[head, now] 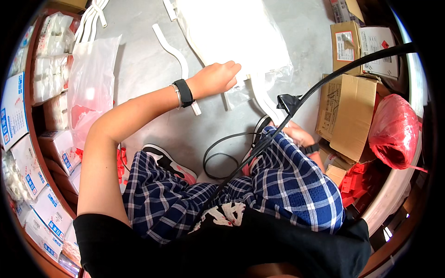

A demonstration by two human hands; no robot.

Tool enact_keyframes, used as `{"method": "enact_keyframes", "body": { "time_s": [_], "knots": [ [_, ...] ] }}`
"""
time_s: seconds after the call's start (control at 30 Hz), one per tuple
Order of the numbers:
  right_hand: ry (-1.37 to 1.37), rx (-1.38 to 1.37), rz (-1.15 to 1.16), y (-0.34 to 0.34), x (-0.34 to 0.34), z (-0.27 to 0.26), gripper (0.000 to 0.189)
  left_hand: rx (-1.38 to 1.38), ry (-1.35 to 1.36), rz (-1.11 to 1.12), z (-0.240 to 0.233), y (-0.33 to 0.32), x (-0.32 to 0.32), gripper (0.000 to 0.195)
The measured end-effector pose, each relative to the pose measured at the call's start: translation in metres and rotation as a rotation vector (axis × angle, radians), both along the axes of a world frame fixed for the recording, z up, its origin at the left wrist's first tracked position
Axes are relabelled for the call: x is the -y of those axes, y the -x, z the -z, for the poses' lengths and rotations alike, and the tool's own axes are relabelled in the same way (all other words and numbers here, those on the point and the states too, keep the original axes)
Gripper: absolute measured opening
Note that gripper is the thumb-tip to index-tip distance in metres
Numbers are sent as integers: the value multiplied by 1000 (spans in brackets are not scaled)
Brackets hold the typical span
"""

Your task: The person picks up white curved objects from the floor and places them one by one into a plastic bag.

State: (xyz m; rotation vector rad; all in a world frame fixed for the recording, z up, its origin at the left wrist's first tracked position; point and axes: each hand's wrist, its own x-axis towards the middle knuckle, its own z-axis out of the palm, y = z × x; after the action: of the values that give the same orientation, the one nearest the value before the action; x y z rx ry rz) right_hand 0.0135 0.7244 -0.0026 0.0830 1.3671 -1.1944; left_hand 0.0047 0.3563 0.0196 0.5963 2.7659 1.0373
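Note:
My left hand (216,80) is closed in a fist at the open end of a large clear plastic bag (240,34), its fingers on the film. The bag is overexposed, so its contents are hard to make out. From its near end a bent white plastic pipe (264,97) reaches towards my right knee. My right hand (297,133), partly hidden by the knee, grips the pipe's near end. Left of the bag, another bent white pipe (174,52) lies on the floor, passing under my left wrist.
A black cable (313,88) crosses before me and loops on the grey floor (139,76). Shelves with white boxes (29,165) and a plastic bag (92,76) line the left. Cardboard boxes (353,114), a red twine roll (393,132) and red parts (354,182) stand right.

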Motion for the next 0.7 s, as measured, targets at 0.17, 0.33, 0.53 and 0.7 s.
{"method": "enact_keyframes", "body": {
  "time_s": [0.17,0.33,0.53,0.7],
  "knots": [
    [137,32,108,46,85,-13,31,-34,-9,19,1,5,-6,17],
    [308,156,263,67,102,9,40,-45,-48,15,4,4,-12,17],
    [199,113,474,16,57,9,35,19,-90,-7,1,-3,-10,17],
    [-24,-64,517,-4,70,2,29,13,-141,3,4,-3,-11,17]
  ]
}}
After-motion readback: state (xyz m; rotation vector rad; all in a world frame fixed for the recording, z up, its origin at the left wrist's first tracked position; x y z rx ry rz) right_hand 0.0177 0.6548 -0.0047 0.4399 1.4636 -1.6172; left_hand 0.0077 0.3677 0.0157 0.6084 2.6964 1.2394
